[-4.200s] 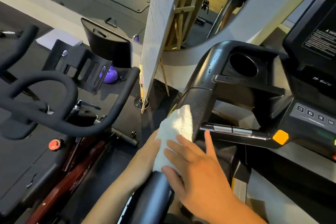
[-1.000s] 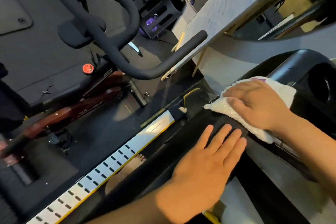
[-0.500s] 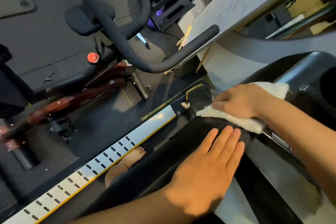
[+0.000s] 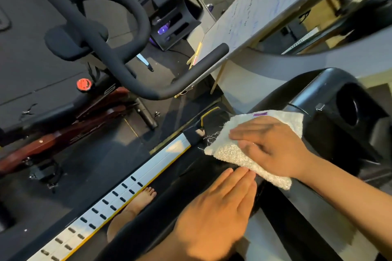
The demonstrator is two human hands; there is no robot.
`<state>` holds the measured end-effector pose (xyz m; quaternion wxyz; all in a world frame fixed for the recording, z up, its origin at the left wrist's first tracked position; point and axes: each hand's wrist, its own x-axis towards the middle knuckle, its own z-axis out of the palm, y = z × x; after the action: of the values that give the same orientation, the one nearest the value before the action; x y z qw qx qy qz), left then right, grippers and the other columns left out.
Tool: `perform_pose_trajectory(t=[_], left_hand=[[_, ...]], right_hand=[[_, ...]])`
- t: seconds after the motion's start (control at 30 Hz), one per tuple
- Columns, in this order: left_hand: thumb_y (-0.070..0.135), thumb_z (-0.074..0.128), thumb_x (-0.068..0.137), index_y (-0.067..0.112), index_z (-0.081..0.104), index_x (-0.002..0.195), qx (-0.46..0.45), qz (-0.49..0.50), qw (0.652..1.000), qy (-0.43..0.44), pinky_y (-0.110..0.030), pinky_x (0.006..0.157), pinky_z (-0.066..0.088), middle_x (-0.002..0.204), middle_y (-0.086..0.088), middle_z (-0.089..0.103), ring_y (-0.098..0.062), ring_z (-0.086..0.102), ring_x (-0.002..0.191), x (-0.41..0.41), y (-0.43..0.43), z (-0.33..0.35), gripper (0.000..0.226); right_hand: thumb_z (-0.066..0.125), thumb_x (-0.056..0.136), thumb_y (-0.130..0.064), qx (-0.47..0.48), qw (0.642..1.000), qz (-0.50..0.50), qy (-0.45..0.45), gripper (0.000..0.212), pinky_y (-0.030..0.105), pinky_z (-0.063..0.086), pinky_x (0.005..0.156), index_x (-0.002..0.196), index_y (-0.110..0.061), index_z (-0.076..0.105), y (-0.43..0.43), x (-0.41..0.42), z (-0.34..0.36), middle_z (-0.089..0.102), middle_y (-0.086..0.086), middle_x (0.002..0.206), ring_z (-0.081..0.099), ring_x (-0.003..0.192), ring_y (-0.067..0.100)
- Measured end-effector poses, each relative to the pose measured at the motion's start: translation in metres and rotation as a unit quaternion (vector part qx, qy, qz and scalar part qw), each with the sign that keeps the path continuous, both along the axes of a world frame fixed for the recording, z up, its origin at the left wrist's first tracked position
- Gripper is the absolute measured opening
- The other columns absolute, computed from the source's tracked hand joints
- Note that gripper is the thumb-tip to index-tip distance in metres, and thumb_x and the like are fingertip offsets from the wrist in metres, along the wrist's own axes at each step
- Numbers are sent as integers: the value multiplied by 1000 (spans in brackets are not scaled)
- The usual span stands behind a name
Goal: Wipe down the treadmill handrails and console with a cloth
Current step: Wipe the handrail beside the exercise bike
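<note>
The right hand (image 4: 273,148) lies flat on a white cloth (image 4: 231,152), its fingers (image 4: 244,133) straight and pressing the cloth down onto the black treadmill handrail (image 4: 169,218). The fingers are released rather than clenched; they grasp nothing. The cloth drapes over the upper part of the handrail, where the rail meets the console housing (image 4: 331,133). A small purple mark shows at the far edge of the cloth.

The left hand (image 4: 214,216) rests flat on the same handrail, just below the cloth. Its fingers (image 4: 239,184) are straight and held together, with the tips close to the lower edge of the cloth; actual contact cannot be confirmed. This hand also grasps nothing.

The console housing contains one round cup holder (image 4: 350,104). The recess is dark, and its contents cannot be determined.

Below the handrail runs the silver side rail (image 4: 106,203) of the treadmill deck, with rows of dark slots and a yellow edge. A bare foot (image 4: 137,203) stands on the deck beside this rail.

An exercise bike (image 4: 63,125) with black handlebars (image 4: 114,48) and a red knob (image 4: 84,84) stands on the floor at the left. A whiteboard (image 4: 254,12) leans on an easel beyond it. A black slotted rack (image 4: 169,25) near the top holds purple objects, too indistinct to identify.
</note>
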<state>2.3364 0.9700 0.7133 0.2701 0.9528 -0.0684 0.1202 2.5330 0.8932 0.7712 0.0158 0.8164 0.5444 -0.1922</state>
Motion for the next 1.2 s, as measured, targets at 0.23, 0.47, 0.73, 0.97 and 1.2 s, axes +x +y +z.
perform_pose_trajectory(t=[0.23, 0.47, 0.73, 0.97, 1.2], left_hand=[[14, 28, 82, 3, 51, 137, 45, 10, 999, 18, -45, 115, 32, 143, -14, 51, -28, 46, 135, 27, -8, 0, 61], [20, 37, 85, -1, 28, 145, 77, 60, 992, 85, -50, 115, 23, 152, -19, 37, -33, 29, 142, 51, -29, -2, 64], [33, 59, 75, -2, 42, 143, 147, 72, 973, 165, -54, 114, 27, 142, -23, 49, -41, 46, 132, 93, -33, 26, 78], [16, 29, 82, -5, 45, 139, 211, 1, 975, 66, -53, 118, 18, 140, -24, 49, -41, 44, 133, 131, -50, 23, 63], [12, 28, 77, -4, 28, 149, 215, 11, 976, 39, -49, 115, 28, 158, -22, 23, -35, 22, 146, 126, -47, 21, 74]], right_hand=[[35, 96, -40, 90, 994, -9, -65, 47, 45, 38, 106, 127, -20, 63, -40, 28, -1, 61, -5, 132, 52, 126, 13], [35, 94, -32, 188, 977, -31, -97, 47, 46, 36, 108, 130, -15, 61, -63, 48, -12, 57, 0, 137, 48, 132, 18], [25, 100, -42, 226, 969, -53, -80, 52, 43, 34, 110, 129, -20, 62, -73, 59, -21, 58, -3, 136, 49, 130, 17], [34, 100, -33, 264, 953, -64, -137, 45, 41, 40, 108, 120, -14, 69, -95, 109, -13, 64, 2, 128, 58, 121, 15], [23, 98, -36, 92, 968, -119, -203, 41, 39, 37, 107, 109, -23, 60, -92, 150, 11, 62, -6, 115, 58, 111, 19]])
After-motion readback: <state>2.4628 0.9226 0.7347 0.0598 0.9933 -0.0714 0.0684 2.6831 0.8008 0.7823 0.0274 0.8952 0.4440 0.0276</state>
